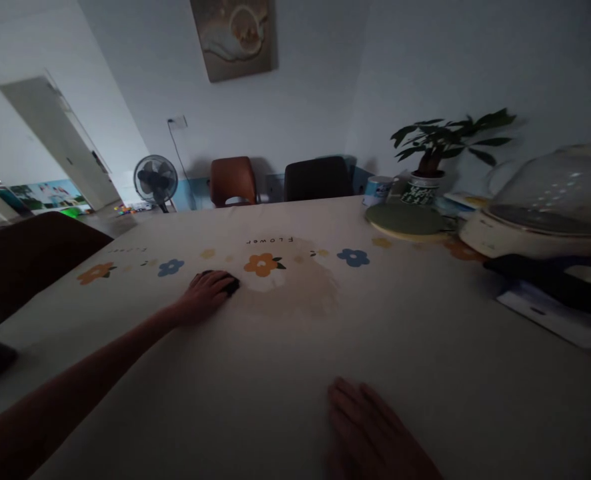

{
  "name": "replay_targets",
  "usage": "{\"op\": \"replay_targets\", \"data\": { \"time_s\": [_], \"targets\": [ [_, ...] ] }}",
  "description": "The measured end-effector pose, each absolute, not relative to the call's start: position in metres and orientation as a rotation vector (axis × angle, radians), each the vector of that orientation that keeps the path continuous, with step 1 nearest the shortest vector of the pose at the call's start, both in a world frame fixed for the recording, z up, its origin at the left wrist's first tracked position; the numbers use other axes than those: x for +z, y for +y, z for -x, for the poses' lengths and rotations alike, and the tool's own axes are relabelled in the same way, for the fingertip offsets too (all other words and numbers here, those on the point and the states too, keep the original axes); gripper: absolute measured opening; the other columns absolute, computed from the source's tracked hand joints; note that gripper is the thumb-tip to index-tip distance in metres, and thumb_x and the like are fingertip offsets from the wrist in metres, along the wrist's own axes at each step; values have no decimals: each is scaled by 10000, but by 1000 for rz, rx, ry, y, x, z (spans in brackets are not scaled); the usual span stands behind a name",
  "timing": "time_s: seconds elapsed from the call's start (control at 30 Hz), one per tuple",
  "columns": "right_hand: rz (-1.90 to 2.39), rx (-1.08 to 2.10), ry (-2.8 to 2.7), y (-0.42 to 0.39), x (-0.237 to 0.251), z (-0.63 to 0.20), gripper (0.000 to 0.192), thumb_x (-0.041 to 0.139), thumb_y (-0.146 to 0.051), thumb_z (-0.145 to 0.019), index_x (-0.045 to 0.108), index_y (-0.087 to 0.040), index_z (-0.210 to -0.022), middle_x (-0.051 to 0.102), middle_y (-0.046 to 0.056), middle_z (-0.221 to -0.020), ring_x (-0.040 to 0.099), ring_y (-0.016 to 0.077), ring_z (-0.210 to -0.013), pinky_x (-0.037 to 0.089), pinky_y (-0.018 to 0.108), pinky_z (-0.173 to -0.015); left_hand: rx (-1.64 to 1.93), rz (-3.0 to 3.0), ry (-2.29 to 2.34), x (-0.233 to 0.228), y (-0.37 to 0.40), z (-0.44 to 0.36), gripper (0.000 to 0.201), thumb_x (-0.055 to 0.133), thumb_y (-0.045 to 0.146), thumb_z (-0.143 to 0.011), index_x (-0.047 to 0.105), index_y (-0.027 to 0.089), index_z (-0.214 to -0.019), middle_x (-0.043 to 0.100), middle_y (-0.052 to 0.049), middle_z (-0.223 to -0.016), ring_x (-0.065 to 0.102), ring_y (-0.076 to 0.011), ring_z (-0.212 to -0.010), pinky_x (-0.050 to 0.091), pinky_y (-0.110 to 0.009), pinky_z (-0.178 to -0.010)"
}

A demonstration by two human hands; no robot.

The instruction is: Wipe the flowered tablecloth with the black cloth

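My left hand [206, 293] reaches far across the white tablecloth [255, 373]. Its fingers lie over a small black bundle [232, 285], which looks like a folded cloth and is mostly covered by the hand. Just right of it, a darker, damp-looking patch [295, 297] spreads on the tablecloth below a printed orange flower [263, 265]. Nearer to me, my right hand [363, 423] rests flat on the table, its fingers stretched out with nothing in them; it is slightly blurred.
At the right stand a pot with a clear lid [550, 193], a round green mat [403, 220], a can [377, 190], a potted plant [423, 183] and a dark item over a white box [550, 313]. Chairs [233, 179] line the far side; a fan [155, 179] stands behind.
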State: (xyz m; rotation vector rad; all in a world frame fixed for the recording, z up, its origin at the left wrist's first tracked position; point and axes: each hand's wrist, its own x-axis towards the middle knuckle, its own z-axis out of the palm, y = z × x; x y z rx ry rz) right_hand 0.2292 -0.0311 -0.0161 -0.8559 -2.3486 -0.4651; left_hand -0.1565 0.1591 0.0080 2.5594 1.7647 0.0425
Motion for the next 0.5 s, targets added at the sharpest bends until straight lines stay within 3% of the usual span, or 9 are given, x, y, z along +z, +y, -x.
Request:
{"op": "replay_targets", "data": {
  "time_s": [0.23, 0.5],
  "targets": [
    [927, -341, -2299, -42, -7, -221, 257, 557, -221, -915, 687, -141, -1121, 725, 97, -1191, 637, 192, -1192, 513, 342, -1060, 148, -2821, 1529, -10, 34, 168, 489, 332, 323, -1006, 394, 404, -1484, 380, 13, -1564, 311, -244, -1457, 215, -528, -1236],
    [948, -343, -2338, -42, -10, -222, 263, 551, -216, -921, 687, -149, -1136, 712, 94, -1226, 617, 201, -1226, 508, 358, -1067, 58, -2767, 1469, 6, 78, 130, 481, 311, 372, -1013, 424, 345, -1479, 368, -32, -1573, 296, -264, -1463, 235, -530, -1223]
  ]
}}
